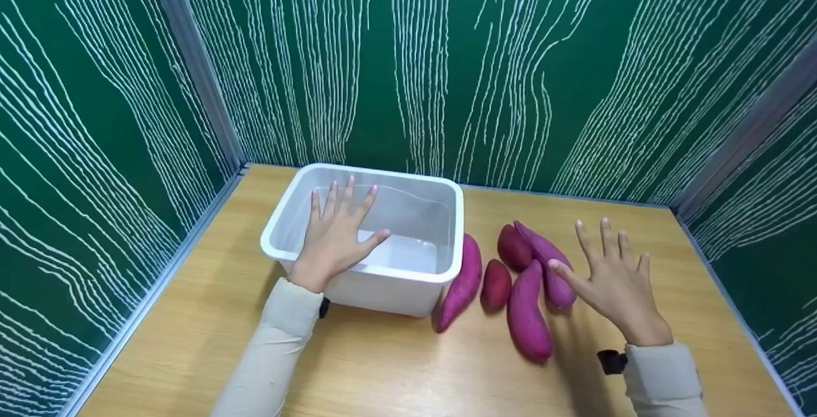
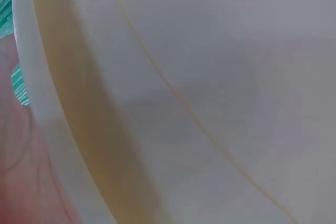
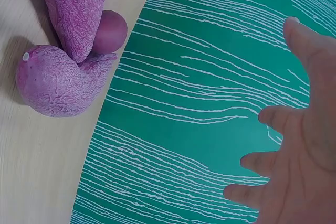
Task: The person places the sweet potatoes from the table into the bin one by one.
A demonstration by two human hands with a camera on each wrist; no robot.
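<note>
In the head view my left hand [image 1: 337, 238] is spread flat over the near left part of a white plastic bin [image 1: 364, 283], its fingers straight and holding nothing. The left wrist view is filled by the bin's wall [image 2: 220, 93], with part of the palm at the left edge. My right hand [image 1: 616, 283] hovers with fingers spread, just right of several purple sweet potatoes [image 1: 530, 315]. Another long sweet potato [image 1: 469, 276] lies against the bin's right side. Two are shorter and redder, one sweet potato [image 1: 496, 286] in front and another [image 1: 514, 248] behind.
A wooden table [image 1: 370, 366] carries everything. Green walls [image 1: 376, 85] with white wavy lines enclose its back and both sides, joined by grey metal posts [image 1: 198, 66]. Dark wrist devices [image 1: 611, 361] show at both cuffs.
</note>
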